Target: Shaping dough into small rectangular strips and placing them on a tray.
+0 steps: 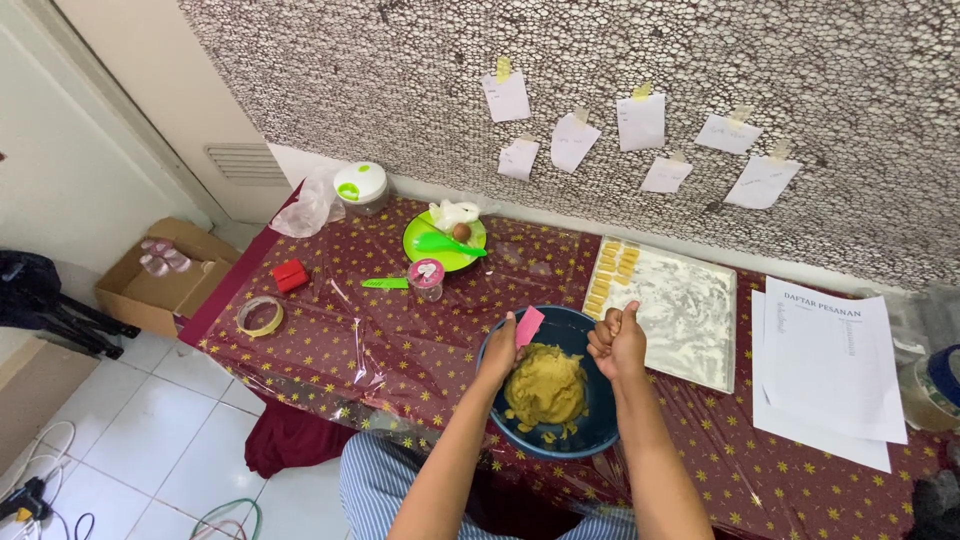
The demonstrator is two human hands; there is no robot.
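Note:
A dark blue bowl (594,432) sits at the table's near edge with a lump of yellow-brown dough (545,385) inside. My left hand (500,350) rests on the bowl's left rim and holds a small pink scraper (529,325) upright. My right hand (617,340) hovers over the bowl's right rim, fingers curled tight around a small piece of dough (606,320) that shows at the top of the fist. Behind it lies a floured white tray (690,320) with small yellow dough pieces (612,272) lined along its left side.
A green plate (425,232) with a green scraper and small items, a small pink-lidded jar (426,277), a red box (290,275), a tape roll (259,316) and a lidded white-green container (361,185) sit to the left. Paper sheets (825,370) lie right. Paper notes are taped to the wall. A cardboard box (160,275) stands on the floor.

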